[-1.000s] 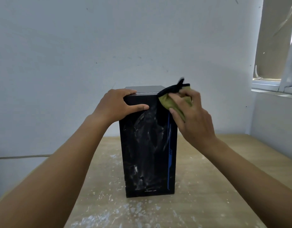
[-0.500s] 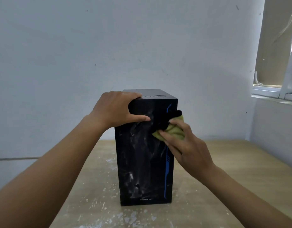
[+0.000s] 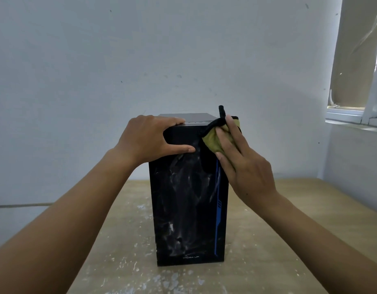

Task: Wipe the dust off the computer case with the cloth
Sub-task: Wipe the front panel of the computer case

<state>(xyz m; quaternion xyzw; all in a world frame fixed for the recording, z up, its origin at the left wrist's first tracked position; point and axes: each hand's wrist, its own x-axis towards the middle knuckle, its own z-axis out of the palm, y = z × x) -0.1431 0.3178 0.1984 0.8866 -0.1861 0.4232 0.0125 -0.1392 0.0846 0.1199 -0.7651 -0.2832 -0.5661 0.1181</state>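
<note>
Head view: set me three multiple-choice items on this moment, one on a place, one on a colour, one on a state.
1. The cloth is pressed where? A) the computer case's top right front corner B) its base C) its left side
2. The case's front stripe is: A) red B) blue C) green
3. The case's front is: A) spotless B) dust-streaked C) papered over
A: the right hand presses it there. B: a blue line runs down the right edge. B: pale smears cross the panel.
</note>
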